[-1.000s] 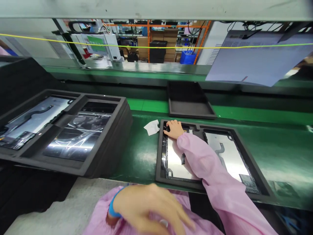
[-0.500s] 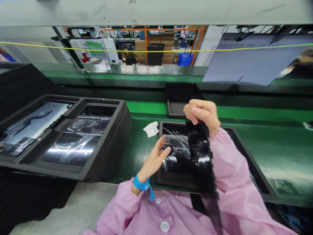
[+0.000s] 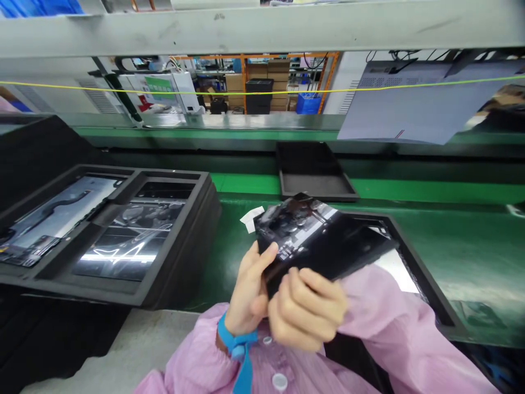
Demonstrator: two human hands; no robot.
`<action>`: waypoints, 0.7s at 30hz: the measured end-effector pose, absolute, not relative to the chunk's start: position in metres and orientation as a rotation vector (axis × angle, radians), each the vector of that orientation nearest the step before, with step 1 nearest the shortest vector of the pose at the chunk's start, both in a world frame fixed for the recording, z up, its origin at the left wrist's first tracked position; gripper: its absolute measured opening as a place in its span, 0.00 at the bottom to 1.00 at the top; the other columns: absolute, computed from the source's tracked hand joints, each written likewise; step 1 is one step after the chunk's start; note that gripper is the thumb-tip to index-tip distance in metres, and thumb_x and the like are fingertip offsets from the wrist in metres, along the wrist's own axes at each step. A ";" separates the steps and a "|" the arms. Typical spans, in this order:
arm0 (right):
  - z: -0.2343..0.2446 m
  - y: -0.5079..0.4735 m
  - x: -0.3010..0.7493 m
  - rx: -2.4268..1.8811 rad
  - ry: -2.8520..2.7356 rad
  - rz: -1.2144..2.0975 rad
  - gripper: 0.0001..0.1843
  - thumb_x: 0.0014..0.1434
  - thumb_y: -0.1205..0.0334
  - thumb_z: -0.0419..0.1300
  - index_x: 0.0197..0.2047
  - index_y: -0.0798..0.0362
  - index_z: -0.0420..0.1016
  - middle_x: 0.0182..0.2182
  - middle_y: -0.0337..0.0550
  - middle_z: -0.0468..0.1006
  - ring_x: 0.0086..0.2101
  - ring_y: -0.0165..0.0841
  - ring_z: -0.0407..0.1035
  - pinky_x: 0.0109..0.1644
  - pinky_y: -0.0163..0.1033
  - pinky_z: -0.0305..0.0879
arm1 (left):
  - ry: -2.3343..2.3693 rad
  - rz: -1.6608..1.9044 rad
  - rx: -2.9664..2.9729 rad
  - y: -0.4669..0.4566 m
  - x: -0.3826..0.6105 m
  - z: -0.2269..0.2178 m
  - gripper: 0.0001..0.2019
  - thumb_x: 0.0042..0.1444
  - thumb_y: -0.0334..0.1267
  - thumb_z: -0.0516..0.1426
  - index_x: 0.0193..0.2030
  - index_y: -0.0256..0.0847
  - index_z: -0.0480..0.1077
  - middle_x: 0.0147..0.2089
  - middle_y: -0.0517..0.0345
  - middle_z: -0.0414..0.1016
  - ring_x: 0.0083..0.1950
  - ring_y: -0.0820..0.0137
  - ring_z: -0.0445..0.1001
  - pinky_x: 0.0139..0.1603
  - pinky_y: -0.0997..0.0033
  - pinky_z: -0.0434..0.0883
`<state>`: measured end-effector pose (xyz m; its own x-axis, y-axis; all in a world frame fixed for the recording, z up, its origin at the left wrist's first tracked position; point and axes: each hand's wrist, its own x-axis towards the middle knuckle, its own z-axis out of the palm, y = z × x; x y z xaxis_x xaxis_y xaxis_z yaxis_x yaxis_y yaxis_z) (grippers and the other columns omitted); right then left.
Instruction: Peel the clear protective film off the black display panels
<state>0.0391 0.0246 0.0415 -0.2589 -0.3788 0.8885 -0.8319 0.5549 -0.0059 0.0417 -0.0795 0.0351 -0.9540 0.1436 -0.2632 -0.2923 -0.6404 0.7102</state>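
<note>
A thin, glossy black screen panel [image 3: 305,238] is held tilted above the bench, with bright reflections on its upper left part. My left hand [image 3: 248,290] grips its left edge, thumb on the face and fingers behind. At the near edge, my right hand [image 3: 309,309] is closed with curled fingers, slightly blurred. Whatever those fingers pinch is hidden. Under the panel and my right sleeve lies a black foam tray [image 3: 435,301], mostly covered; a bright white part [image 3: 397,271] shows inside it. A crumpled white tissue [image 3: 250,219] lies just left of the panel.
A stack of black foam trays [image 3: 180,230] stands at the left, its compartments holding a glossy panel [image 3: 127,241] and a part with a black cable [image 3: 61,210]. Another foam tray [image 3: 320,186] rests at the back of the green bench [image 3: 463,246]. A yellow cord [image 3: 262,93] crosses ahead.
My right hand has come down and left from above the tray, toward my left hand. My left hand, open before, now grips the tilted panel. The view has tipped slightly upward.
</note>
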 end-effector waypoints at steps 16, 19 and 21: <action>0.050 0.118 -0.068 0.052 -2.467 0.777 0.20 0.62 0.53 0.54 0.25 0.57 0.74 0.17 0.40 0.72 0.22 0.30 0.67 0.29 0.34 0.57 | 1.575 2.524 0.277 -0.100 0.055 0.020 0.30 0.53 0.31 0.62 0.62 0.43 0.56 0.57 0.53 0.72 0.59 0.62 0.70 0.59 0.67 0.66; 0.045 0.111 -0.055 0.054 -2.342 0.528 0.13 0.62 0.58 0.54 0.37 0.57 0.78 0.23 0.43 0.77 0.26 0.35 0.72 0.34 0.37 0.63 | 1.592 2.521 0.321 -0.099 0.056 0.023 0.29 0.55 0.31 0.61 0.61 0.44 0.56 0.56 0.54 0.74 0.58 0.63 0.71 0.57 0.68 0.67; 0.045 0.107 -0.042 0.115 -2.247 0.410 0.13 0.63 0.62 0.52 0.41 0.56 0.77 0.34 0.47 0.79 0.35 0.38 0.75 0.40 0.39 0.67 | 1.588 2.521 0.308 -0.099 0.057 0.025 0.29 0.55 0.32 0.61 0.61 0.45 0.55 0.54 0.54 0.75 0.55 0.62 0.73 0.53 0.67 0.69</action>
<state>-0.0417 0.1074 0.0450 -0.6524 0.0537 0.7559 -0.2167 0.9426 -0.2539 0.0574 -0.0989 0.0247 -0.9683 0.2314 0.0945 -0.0146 -0.4300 0.9027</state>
